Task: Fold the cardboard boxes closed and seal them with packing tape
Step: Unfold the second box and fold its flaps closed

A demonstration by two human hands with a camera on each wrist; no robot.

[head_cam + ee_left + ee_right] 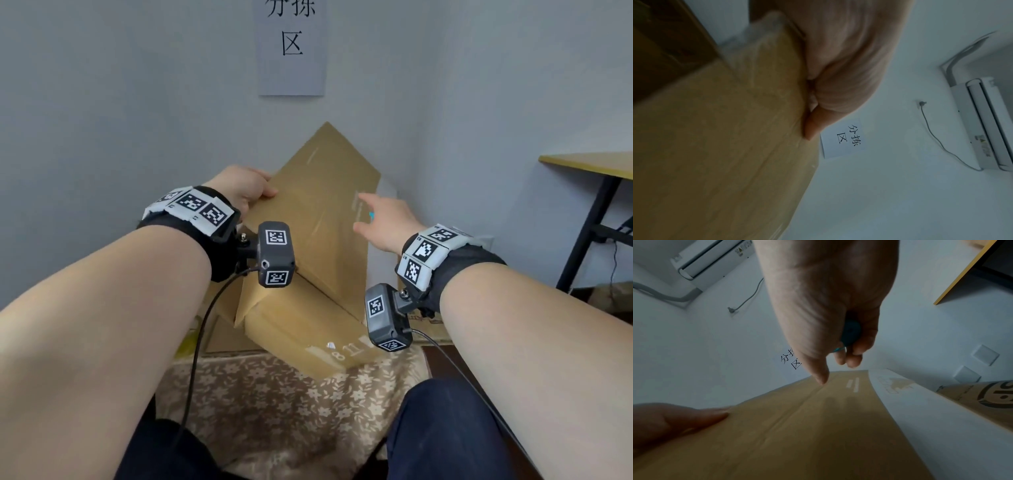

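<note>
A flat brown cardboard box (pixel 318 205) stands tilted up against the wall, its lower end on a second cardboard piece (pixel 301 325) that bears a printed label. My left hand (pixel 255 192) grips the flat box by its left edge, thumb on the front face; the left wrist view shows the left hand (pixel 838 73) wrapped over the box's edge (pixel 725 146). My right hand (pixel 370 214) hovers just over the box's right part. In the right wrist view its curled fingers hold a small teal object (pixel 850 331), while one digit points at the box's centre crease (pixel 807 410).
A paper sign (pixel 291 48) hangs on the wall behind. A wooden table with black legs (pixel 589 164) stands at the right. A white box (pixel 920 410) and a printed cardboard carton (pixel 982 399) lie right of the flat box. A floral cloth (pixel 291 404) covers the surface in front of my knees.
</note>
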